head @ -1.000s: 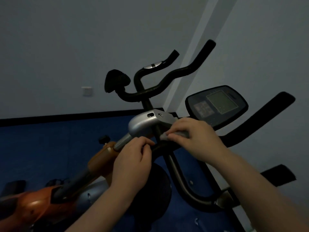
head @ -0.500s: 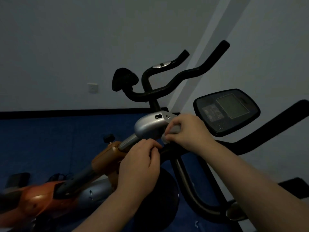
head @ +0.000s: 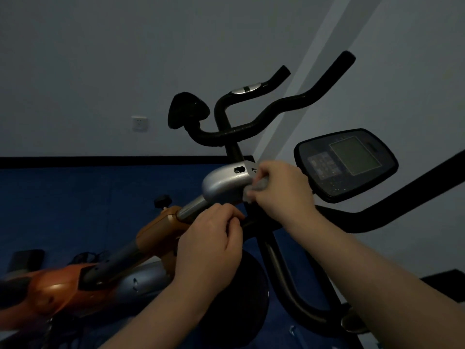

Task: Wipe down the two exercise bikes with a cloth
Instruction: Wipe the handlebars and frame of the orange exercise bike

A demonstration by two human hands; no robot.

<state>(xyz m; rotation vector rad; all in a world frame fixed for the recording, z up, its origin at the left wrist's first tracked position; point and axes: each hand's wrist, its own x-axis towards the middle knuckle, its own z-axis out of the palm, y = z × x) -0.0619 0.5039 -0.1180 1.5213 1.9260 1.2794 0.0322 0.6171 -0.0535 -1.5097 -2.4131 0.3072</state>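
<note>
Against grey wall, pinching cloth (head: 259, 186) in right hand (head: 281, 190), rub along silver cap (head: 224, 182), left hand (head: 211, 248) curled round bar (head: 254, 221), steadying.

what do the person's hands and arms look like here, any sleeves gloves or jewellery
Both arms are bare from the bottom edge of the frame up to the hands, with no sleeve in view. The left hand and the right hand wear no gloves. No watch, bracelet or ring shows on the visible sides of either wrist or hand. The dim lighting could hide fine details.
</note>
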